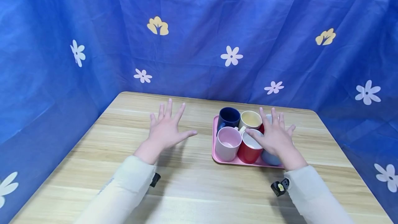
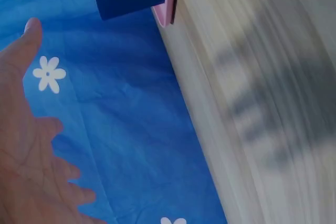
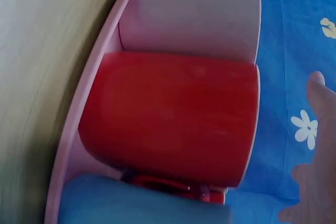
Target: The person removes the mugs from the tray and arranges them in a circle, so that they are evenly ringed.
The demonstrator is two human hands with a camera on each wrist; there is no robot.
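My left hand [image 1: 164, 132] hovers over the table with its fingers spread, holding nothing. Over the right part of a pink tray [image 1: 214, 144], my right hand [image 1: 276, 139] is spread too, also with nothing in it. Several mugs stand upright on the tray: a navy mug [image 1: 228, 116] and a cream mug [image 1: 250, 119] at the back, a pale pink mug [image 1: 228, 144] and a red mug [image 1: 248, 153] in front. A blue mug [image 1: 270, 158] stands at the front right, partly under the right hand. Behind that hand, further mugs are mostly hidden.
The wood-grain table [image 1: 186, 189] has rounded far corners. A blue curtain [image 1: 192, 54] with flower prints hangs behind it and along both sides. Dark wrist devices sit at the left cuff [image 1: 140, 172] and the right cuff [image 1: 301, 175].
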